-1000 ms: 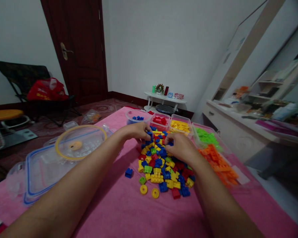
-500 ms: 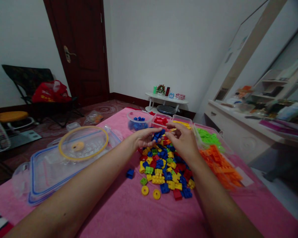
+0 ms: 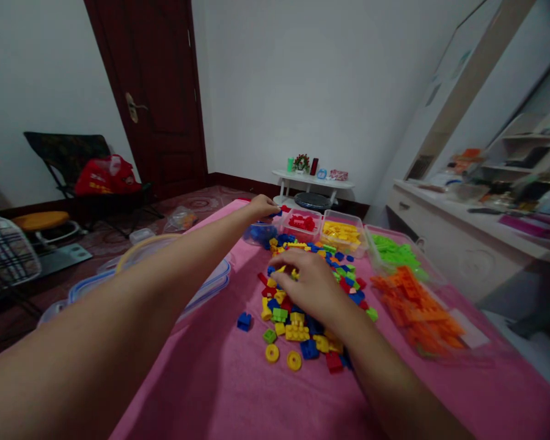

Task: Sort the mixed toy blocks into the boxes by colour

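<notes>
My left hand (image 3: 262, 208) is stretched out over the round clear tub (image 3: 258, 235) of blue building bricks. Blue shows beneath its curled fingers, which are partly hidden. Lower down, my right hand (image 3: 305, 278) hovers over the heap of mixed bricks (image 3: 297, 330), thumb and fingers apart, with nothing seen held between them. Yellow and blue bricks lie just under its fingertips. A single blue brick (image 3: 244, 321) sits left of the heap, and two yellow wheels (image 3: 294, 360) lie at its near side.
Behind the heap stand tubs of red bricks (image 3: 301, 222) and yellow bricks (image 3: 341, 235). Tubs of green bricks (image 3: 396, 253) and orange bricks (image 3: 421, 311) are at the right. Clear lids (image 3: 206, 287) lie on the pink cloth (image 3: 256, 403), partly behind my left arm.
My left hand has moved away from the heap, forward to the blue-brick tub. My right hand has come back and down over the heap, apart from the left. The view has shifted slightly.
</notes>
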Motion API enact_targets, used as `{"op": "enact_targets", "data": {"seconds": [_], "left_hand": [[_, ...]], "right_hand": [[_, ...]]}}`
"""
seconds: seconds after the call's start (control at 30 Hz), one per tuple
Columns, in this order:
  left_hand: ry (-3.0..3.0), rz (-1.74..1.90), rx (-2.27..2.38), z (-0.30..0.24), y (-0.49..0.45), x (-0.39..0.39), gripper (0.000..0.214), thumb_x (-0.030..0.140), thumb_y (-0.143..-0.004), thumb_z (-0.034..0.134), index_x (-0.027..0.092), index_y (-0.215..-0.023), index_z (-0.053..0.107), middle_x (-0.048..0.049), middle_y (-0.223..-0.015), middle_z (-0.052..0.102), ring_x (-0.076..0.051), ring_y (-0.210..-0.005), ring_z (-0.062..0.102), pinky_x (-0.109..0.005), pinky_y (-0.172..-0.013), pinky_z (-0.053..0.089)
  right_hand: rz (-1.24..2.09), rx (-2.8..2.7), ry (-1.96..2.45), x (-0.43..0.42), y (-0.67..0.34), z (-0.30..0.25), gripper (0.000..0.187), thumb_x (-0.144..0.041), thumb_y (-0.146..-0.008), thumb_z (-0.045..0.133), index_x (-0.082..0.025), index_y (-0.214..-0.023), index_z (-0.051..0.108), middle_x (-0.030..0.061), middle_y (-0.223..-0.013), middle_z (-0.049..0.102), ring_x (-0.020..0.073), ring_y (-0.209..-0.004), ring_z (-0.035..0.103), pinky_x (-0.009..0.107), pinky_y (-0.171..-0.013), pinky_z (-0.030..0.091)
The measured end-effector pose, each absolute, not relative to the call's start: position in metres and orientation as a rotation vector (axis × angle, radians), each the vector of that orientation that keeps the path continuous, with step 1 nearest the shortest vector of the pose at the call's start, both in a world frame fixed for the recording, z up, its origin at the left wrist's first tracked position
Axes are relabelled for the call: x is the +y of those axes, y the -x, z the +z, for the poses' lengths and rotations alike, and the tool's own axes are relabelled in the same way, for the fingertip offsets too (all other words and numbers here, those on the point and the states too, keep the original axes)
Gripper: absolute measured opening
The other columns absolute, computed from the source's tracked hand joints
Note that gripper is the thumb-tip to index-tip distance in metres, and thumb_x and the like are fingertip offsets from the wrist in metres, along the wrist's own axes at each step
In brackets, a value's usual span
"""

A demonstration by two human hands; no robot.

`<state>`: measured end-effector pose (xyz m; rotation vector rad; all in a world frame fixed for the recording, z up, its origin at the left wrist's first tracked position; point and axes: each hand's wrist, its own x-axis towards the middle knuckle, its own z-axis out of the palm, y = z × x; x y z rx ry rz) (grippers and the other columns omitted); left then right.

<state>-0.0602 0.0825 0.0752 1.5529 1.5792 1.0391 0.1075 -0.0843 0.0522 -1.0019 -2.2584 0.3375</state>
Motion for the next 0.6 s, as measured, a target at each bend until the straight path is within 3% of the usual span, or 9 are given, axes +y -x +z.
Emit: {"op": "enact_targets", "data": {"seconds": [0.13, 0.27, 0.4, 0.5, 0.6], "left_hand": [[-1.898, 0.894, 1.602, 0.07, 0.064, 0.083, 0.024, 0.025, -0.065, 0.068, 0.011, -0.084, 0.071, -0.0002, -0.063, 0.063, -0.009, -0.059, 0.055, -0.019, -0.061, 0.046], [-2.208, 0.751, 1.527, 0.065, 0.061, 0.076, 0.027, 0.025, -0.067, 0.065, 0.011, -0.089, 0.072, -0.002, -0.077, 0.069, -0.014, -0.076, 0.061, -0.019, -0.069, 0.045], [-2.288, 1.011, 1.563, 0.063, 0.048, 0.06, 0.029, 0.025, -0.072, 0.059, 0.014, -0.096, 0.072, -0.0057, -0.093, 0.07, -0.017, -0.089, 0.062, -0.021, -0.08, 0.045], [-2.237, 1.182, 1.446, 0.059, 0.035, 0.043, 0.028, 0.024, -0.075, 0.054, 0.015, -0.095, 0.071, -0.0055, -0.092, 0.071, -0.014, -0.083, 0.063, -0.021, -0.078, 0.046], [-2.211, 1.106, 1.397, 0.051, 0.028, 0.025, 0.027, 0.023, -0.074, 0.055, 0.014, -0.093, 0.071, -0.0046, -0.083, 0.071, -0.013, -0.073, 0.062, -0.021, -0.069, 0.047]], "right_hand": [[0.299, -2.594, 0.905, -0.12, -0.077, 0.021, 0.033, -0.038, -0.077, 0.063, -0.025, -0.107, 0.063, 0.0046, -0.098, 0.062, 0.0202, -0.091, 0.057, 0.031, -0.078, 0.043], [0.251, -2.762, 0.878, -0.129, -0.066, 0.006, 0.017, -0.026, -0.085, 0.053, -0.024, -0.098, 0.064, 0.0046, -0.098, 0.059, 0.0183, -0.091, 0.055, 0.029, -0.079, 0.041], [0.241, -2.607, 0.97, -0.106, -0.084, 0.033, 0.019, -0.02, -0.084, 0.051, -0.023, -0.094, 0.066, 0.0032, -0.092, 0.061, 0.0147, -0.084, 0.057, 0.025, -0.074, 0.041], [0.156, -2.416, 1.159, -0.083, -0.11, 0.055, 0.018, -0.02, -0.079, 0.055, -0.023, -0.09, 0.068, 0.0036, -0.091, 0.063, 0.0164, -0.087, 0.058, 0.027, -0.078, 0.041], [0.091, -2.42, 1.357, -0.068, -0.131, 0.058, 0.02, -0.016, -0.073, 0.058, -0.024, -0.087, 0.07, 0.0046, -0.091, 0.066, 0.0194, -0.086, 0.06, 0.029, -0.076, 0.042]]}}
